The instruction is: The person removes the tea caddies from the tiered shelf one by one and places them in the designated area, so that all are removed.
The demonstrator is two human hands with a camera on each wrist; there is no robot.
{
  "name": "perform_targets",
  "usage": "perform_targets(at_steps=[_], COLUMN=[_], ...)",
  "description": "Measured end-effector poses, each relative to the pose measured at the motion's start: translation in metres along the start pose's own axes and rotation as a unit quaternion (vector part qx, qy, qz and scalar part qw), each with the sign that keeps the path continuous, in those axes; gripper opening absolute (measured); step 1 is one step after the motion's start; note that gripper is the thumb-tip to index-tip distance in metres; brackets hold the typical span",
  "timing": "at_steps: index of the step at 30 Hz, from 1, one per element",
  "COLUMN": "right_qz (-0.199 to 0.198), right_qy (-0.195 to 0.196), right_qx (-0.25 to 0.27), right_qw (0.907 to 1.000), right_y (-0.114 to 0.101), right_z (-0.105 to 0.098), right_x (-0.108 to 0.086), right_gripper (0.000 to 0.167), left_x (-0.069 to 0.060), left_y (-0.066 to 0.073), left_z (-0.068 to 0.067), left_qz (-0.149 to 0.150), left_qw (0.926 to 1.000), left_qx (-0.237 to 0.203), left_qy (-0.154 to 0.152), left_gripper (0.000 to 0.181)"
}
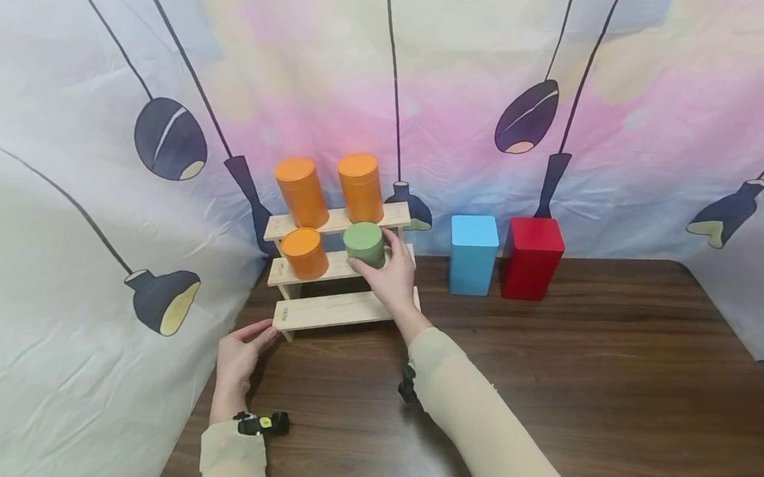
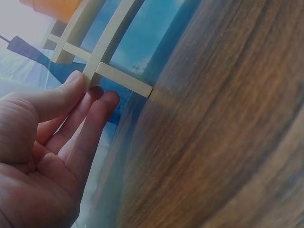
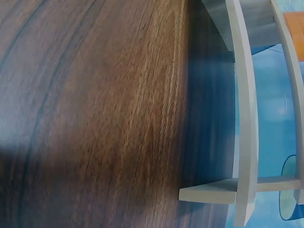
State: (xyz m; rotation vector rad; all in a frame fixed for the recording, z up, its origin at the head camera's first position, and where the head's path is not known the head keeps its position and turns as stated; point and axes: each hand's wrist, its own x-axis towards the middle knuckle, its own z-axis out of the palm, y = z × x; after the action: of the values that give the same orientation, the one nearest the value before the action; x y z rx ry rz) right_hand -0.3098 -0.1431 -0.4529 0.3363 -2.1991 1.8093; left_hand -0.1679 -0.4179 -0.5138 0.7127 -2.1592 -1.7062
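Note:
A three-tier wooden shelf (image 1: 330, 314) stands on the table's left part. In the head view, my right hand (image 1: 394, 278) grips a short green canister (image 1: 364, 243) at the right of the middle tier, thumb in front and fingers round its right side. Whether its base touches the board is hard to tell. My left hand (image 1: 238, 358) pinches the left end of the lowest board, as the left wrist view shows with the thumb and fingertips on the board end (image 2: 93, 71). The right wrist view catches the lower tiers (image 3: 246, 118) but not the hand.
Two tall orange canisters (image 1: 302, 192) stand on the top tier; a shorter orange canister (image 1: 305, 254) is on the middle tier, left of the green one. To the right, a blue box (image 1: 472, 256) and a red box (image 1: 532, 260) stand on the wooden table (image 1: 611, 387) near the backdrop.

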Motion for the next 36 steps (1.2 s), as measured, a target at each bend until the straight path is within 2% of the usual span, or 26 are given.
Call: perform_targets(at_steps=[9, 20, 36], right_qz=[0.004, 0.006, 0.017], right_qy=[0.008, 0.009, -0.003], right_qx=[-0.012, -0.029, -0.025], right_qw=[0.9999, 0.9995, 0.9995], right_y=[-0.0034, -0.0016, -0.0024], right_z=[-0.0008, 0.0016, 0.0008], right_x=[0.0022, 0.0024, 0.0029], right_gripper=[0.087, 0.088, 0.088], left_x=[0.0005, 0.001, 0.0023], left_y=[-0.0009, -0.0036, -0.0046], left_z=[0.0027, 0.0019, 0.0013], left_qz=[0.009, 0.001, 0.017], left_qw=[1.0, 0.9999, 0.9994], left_qx=[-0.003, 0.009, -0.031], left_qy=[0.001, 0.005, 0.0], left_gripper=[0.037, 0.035, 0.034])
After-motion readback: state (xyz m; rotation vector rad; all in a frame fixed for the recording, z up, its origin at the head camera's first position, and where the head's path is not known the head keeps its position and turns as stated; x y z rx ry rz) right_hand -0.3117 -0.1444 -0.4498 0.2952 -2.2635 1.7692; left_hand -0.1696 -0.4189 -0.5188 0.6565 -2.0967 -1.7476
